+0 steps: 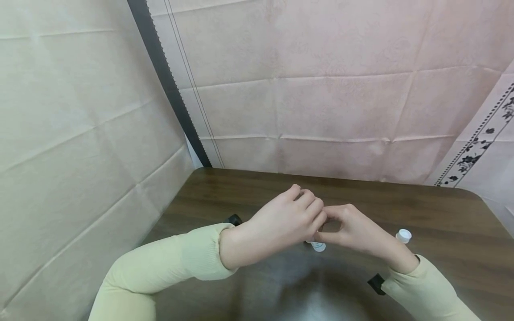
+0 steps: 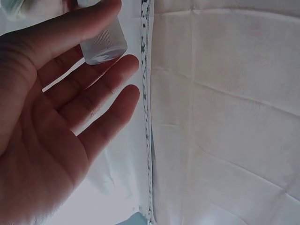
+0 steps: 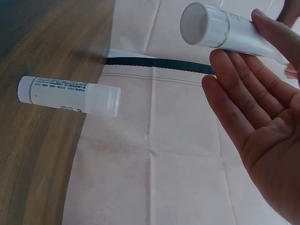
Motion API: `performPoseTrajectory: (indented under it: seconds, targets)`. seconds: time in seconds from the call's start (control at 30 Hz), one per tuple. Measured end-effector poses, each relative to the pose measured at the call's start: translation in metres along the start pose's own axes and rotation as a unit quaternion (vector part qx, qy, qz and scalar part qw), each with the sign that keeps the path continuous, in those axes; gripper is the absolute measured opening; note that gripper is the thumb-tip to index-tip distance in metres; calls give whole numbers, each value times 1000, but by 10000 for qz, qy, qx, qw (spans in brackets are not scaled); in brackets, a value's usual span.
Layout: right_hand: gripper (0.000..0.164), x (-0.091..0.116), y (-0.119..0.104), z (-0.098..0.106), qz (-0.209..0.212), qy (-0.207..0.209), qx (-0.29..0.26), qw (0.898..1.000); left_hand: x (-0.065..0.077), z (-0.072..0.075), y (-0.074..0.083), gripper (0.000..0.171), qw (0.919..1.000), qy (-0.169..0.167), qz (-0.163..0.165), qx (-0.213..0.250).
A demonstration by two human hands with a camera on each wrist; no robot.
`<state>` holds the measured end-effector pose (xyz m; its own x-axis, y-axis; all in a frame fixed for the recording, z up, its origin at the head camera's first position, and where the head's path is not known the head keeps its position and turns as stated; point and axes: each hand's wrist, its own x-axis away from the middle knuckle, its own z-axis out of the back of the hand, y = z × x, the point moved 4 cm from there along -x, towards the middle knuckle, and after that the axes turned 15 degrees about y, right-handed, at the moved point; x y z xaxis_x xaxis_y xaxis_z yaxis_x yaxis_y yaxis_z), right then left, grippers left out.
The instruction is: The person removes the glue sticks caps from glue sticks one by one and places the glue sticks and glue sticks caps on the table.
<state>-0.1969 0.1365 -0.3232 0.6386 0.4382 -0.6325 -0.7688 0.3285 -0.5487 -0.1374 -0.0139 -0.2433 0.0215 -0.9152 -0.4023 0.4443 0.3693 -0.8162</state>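
Observation:
A small white bottle [image 3: 241, 33] with printed text is held between both hands. My right hand [image 1: 359, 234] grips its body with thumb and fingers; its base [image 1: 319, 246] shows beneath the hands in the head view. Around the translucent ribbed cap [image 2: 105, 44], the thumb and fingers of my left hand [image 1: 281, 220] pinch, while its other fingers spread loosely in the left wrist view. Part of the bottle is hidden behind the fingers. A second white bottle [image 3: 65, 96], capped and printed, stands upright on the table beside my right wrist; in the head view mostly its cap [image 1: 404, 235] shows.
The brown wooden table [image 1: 225, 187] has rounded far corners. Pale creased cloth [image 1: 329, 107] hangs behind it, and another cloth wall [image 1: 80, 133] rises on the left. Black wrist-camera parts [image 1: 376, 284] show at both sleeves.

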Motion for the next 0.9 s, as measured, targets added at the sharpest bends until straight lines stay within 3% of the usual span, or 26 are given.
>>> performPoseTrajectory:
  seconds: [0.23,0.4,0.47,0.57,0.77,0.9]
  targets:
    - [23,2,4,-3,66,28,31,10000,-3,2,-3,9,9996,170,78,213]
    - [17,4,6,-5,-199,-125,-54,9997,-2,0,-5,4,9991,275,152,267]
    - [15,5,7,-6,-291,-183,-112,9993,-1,-2,-8,10,9988,327,205,316]
    - [15,6,7,-6,-305,-223,-197,9991,3,-5,-15,11,9970,312,352,622]
    - [22,11,10,-1,-357,-75,-320,9988,18,-7,-35,17,9830,303,1148,1400]
    - [24,16,15,1,-468,-5,-266,9986,34,-8,-47,16,9623,414,1903,1901]
